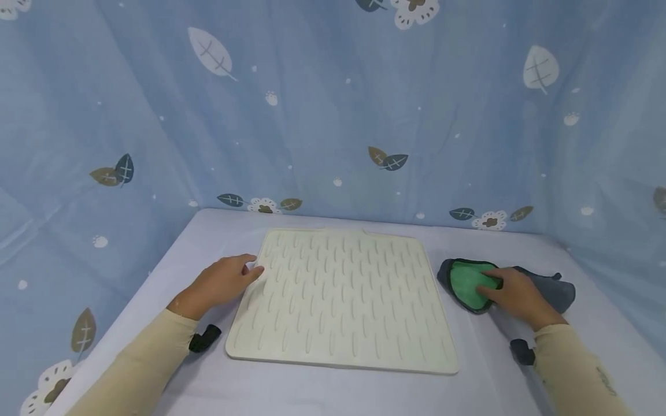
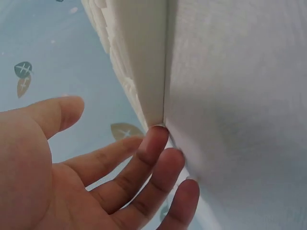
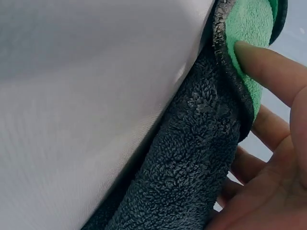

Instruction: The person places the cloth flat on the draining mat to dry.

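Observation:
A cream mat (image 1: 343, 300) with rows of raised ridges lies flat in the middle of the head view. My left hand (image 1: 224, 283) is at its left edge, thumb and fingers apart; the left wrist view shows fingertips (image 2: 158, 139) right at the mat's side. On the right, a dark grey towel (image 1: 557, 292) with a green face lies loosely rolled and folded. My right hand (image 1: 517, 292) holds its green part, thumb on the green face. In the right wrist view the other fingers (image 3: 271, 127) curl behind the dark-edged fold, partly hidden by it.
A white cloth (image 1: 333, 393) covers the table under everything. Blue curtains (image 1: 312, 115) with leaf and flower prints hang behind and at both sides. Dark wrist-worn devices (image 1: 205, 338) stick out from the beige sleeves (image 1: 140, 364).

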Available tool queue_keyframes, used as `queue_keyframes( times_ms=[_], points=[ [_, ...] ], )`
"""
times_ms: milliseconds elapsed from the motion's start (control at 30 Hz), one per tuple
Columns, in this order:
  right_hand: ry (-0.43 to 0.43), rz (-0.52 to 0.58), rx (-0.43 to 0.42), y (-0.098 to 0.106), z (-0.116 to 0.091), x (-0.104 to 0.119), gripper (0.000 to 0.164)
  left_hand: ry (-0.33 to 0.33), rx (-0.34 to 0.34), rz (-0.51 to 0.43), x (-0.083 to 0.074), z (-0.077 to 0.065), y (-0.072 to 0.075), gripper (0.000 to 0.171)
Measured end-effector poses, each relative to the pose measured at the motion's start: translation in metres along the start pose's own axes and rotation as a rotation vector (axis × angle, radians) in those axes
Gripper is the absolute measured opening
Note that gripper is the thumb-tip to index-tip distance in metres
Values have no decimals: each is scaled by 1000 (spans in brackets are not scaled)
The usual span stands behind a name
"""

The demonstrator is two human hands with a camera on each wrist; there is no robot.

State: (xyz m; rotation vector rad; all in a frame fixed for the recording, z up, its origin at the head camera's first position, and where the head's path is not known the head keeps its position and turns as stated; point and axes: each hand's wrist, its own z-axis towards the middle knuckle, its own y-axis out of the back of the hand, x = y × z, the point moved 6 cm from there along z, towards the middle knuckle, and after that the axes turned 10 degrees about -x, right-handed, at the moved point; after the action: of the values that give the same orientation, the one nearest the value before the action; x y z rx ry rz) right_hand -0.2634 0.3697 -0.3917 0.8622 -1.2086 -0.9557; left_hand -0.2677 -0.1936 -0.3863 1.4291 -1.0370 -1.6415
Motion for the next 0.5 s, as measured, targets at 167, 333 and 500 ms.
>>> queue_keyframes(
  times_ms=[167,333,500],
  points=[
    [9,-19,-10,0,3,2,56,-7,-2,-33,3,0,-3,54],
    [4,-46,-38,1,4,5,49,-12,-1,-75,4,1,-4,53],
    [15,-69,-88,6,0,11,43,-16,-8,-73,3,4,-6,53]
  ],
)
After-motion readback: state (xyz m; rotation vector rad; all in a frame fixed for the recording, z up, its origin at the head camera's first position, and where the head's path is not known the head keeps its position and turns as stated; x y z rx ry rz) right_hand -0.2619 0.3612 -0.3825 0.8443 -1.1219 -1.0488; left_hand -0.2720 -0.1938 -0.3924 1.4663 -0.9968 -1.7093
